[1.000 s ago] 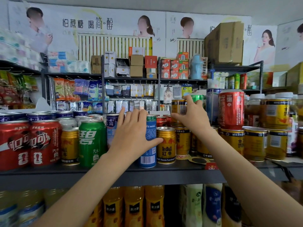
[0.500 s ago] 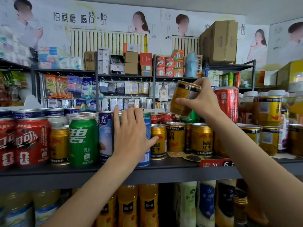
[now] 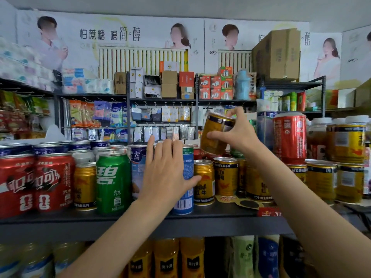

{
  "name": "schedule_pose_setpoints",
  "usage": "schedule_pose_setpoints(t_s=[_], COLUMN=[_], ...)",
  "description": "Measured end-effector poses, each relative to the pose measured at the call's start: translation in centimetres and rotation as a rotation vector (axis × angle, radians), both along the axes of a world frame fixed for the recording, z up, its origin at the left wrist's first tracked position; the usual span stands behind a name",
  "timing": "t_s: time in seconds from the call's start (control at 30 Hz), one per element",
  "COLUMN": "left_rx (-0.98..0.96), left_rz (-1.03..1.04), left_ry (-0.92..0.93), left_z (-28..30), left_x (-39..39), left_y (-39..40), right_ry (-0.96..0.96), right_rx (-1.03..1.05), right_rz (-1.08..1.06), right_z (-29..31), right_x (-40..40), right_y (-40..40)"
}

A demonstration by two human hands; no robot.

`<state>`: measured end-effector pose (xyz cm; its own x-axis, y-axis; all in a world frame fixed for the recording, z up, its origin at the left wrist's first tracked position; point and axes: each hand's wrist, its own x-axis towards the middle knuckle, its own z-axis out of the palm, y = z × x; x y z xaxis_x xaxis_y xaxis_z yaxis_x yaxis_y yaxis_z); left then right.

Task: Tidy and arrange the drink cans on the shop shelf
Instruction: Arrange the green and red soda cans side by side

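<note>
Gold can (image 3: 215, 135), dark-blue top band, held tilted in right hand (image 3: 237, 133) above the front-row gold cans on the shelf (image 3: 200, 219); fingers closed round its rim and side. Left hand (image 3: 166, 173) laid flat, fingers spread, against tall blue can (image 3: 185, 181) beside green can (image 3: 113, 182); not gripped.

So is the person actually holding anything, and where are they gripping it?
The right hand holds a tilted gold can by its side, lifted above the row. The left hand rests flat against a blue can.
</note>
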<state>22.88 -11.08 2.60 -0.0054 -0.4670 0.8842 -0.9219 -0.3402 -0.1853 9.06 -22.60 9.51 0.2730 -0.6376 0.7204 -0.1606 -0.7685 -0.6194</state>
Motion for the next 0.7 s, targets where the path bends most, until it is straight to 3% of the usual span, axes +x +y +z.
schedule_pose_setpoints(t_s=[0.13, 0.37, 0.57, 0.7], left_rx=[0.008, 0.014, 0.137, 0.162], left_rz=[0.092, 0.093, -0.05, -0.092], left_ry=[0.053, 0.056, 0.031, 0.036], left_z=[-0.5, -0.6, 0.4, 0.8], left_x=[-1.0, -2.4, -0.7, -0.8], left_y=[-0.6, -1.6, -0.4, -0.2], right_ry=[0.13, 0.395, 0.47, 0.481], right_rx=[-0.016, 0.088, 0.02, -0.143], right_rz=[-0.032, 0.117, -0.015, -0.193], right_z=[0.5, -3.9, -6.5, -7.5], right_x=[-3.6, -4.0, -2.1, -0.7], right_y=[2.1, 4.0, 2.5, 3.2])
